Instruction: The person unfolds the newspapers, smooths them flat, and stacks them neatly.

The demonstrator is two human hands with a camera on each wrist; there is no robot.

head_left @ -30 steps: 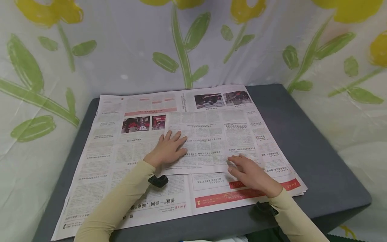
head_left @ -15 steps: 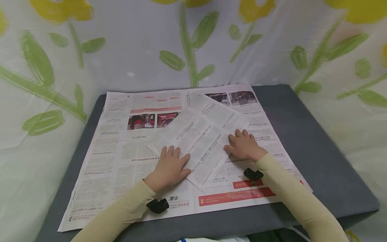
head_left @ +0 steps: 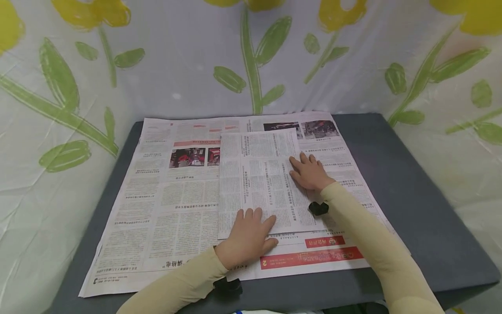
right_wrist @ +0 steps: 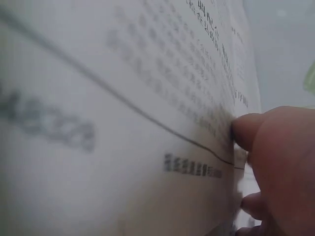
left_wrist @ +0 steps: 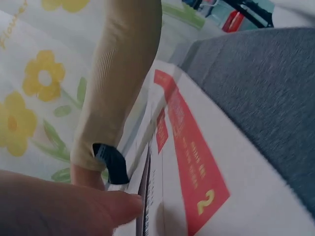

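A folded newspaper sheet [head_left: 255, 183] lies upright in the head view, its long sides running front to back, on top of a larger spread newspaper [head_left: 129, 218]. My left hand [head_left: 249, 235] rests at its near edge with the fingers spread over the print. At the sheet's right edge, my right hand [head_left: 311, 172] lies with its fingers spread and fingertips on the paper. In the left wrist view, a thumb [left_wrist: 123, 206] reaches to the layered paper edges. The right wrist view shows the fingers [right_wrist: 251, 130] at the edge of the printed sheet.
The spread newspaper covers much of a dark grey table [head_left: 423, 209]. A white curtain [head_left: 176, 78] with painted yellow flowers hangs behind and at both sides. Each wrist carries a black camera mount [head_left: 318, 208].
The folded sheet has turned about a quarter turn, from lying crosswise through a diagonal to standing lengthwise. My left hand moved right to its near edge; my right hand moved farther forward.
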